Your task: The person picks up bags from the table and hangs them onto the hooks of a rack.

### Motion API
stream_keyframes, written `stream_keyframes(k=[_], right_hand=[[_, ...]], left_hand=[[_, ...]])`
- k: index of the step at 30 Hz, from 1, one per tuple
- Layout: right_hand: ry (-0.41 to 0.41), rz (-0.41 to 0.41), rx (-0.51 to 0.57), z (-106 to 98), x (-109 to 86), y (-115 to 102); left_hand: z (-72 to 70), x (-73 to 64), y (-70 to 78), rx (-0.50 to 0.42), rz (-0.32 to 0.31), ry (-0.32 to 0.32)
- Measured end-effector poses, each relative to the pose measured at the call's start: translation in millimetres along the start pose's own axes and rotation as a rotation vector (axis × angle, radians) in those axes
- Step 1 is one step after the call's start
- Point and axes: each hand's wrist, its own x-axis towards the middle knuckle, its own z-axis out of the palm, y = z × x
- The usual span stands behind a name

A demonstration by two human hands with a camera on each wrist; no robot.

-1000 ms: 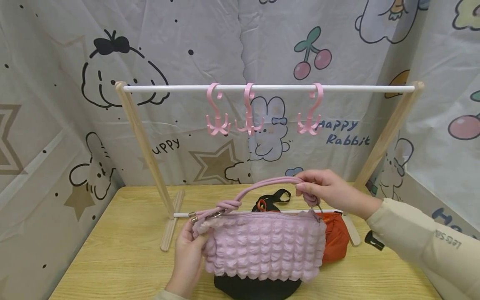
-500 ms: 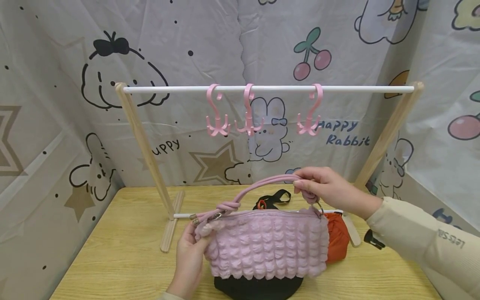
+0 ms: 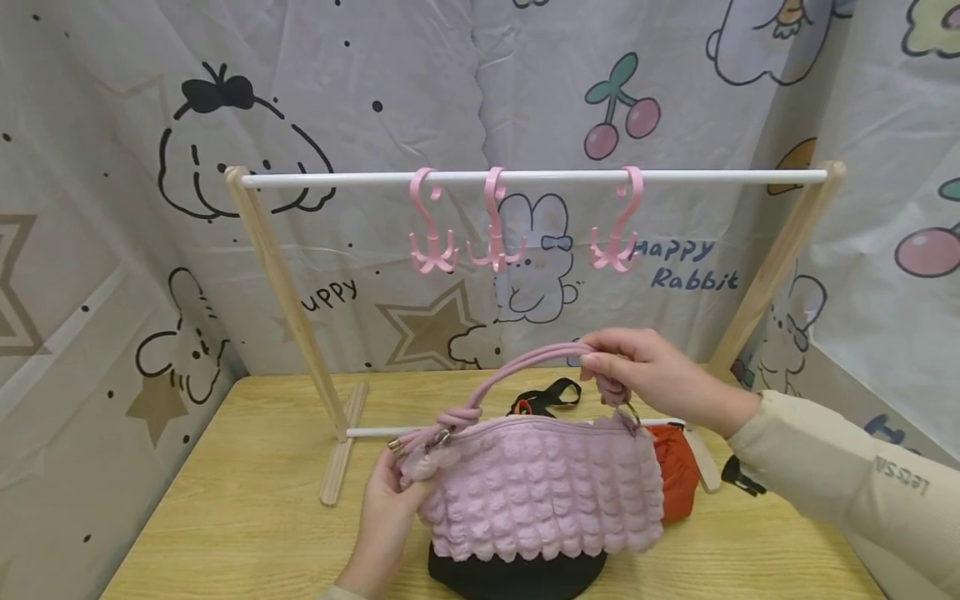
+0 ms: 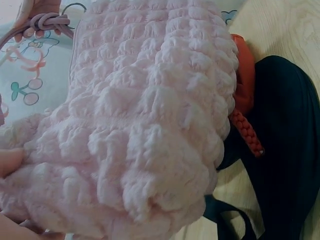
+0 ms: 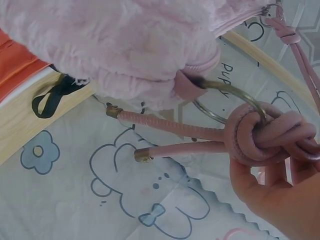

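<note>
A pink puffy handbag [image 3: 547,487] with a knotted cord handle [image 3: 517,364] is held up over the table by both hands. My left hand [image 3: 386,508] pinches the bag's left end, thumb in front, below the handle's left knot. On the other side my right hand [image 3: 648,367] grips the handle near its right knot [image 5: 260,132], which joins the bag by a metal ring [image 5: 237,95]. Partly hidden behind and under the handbag lie a black bag [image 3: 517,575] and an orange-red bag [image 3: 673,473]. A black strap [image 3: 553,393] shows above the handbag's top edge.
Behind the bag stands a wooden rack with a white rail [image 3: 555,177]. Three pink hooks hang from it: a left hook [image 3: 432,242], a middle hook [image 3: 496,237] and a right hook [image 3: 617,242]. Printed cloth [image 3: 360,100] covers the walls around the wooden table [image 3: 225,500].
The handbag has tilted a little, its right end shifting slightly rightward. My right hand has risen slightly and moved left with the handle; my left hand has moved slightly right. Both keep their hold.
</note>
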Motion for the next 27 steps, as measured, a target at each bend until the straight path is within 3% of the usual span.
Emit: stream_keyframes(k=[7, 11, 21, 27], right_hand=[[0.045, -0.015, -0.021, 0, 3.3, -7], [0.061, -0.023, -0.041, -1, 3.7, -11], [0.085, -0.012, -0.084, -4, 6.6, -19], [0.093, -0.005, -0.109, -5, 8.9, -23]], left_hand=[[-3.5, -1.4, 11.8, 0.100, -0.012, -0.057], [-2.5, -1.5, 22.6, 0.150, 0.015, -0.071], [11.7, 8.7, 52.5, 0.395, 0.179, -0.093], [29.2, 17.6, 73.0, 0.415, 0.279, -0.169]])
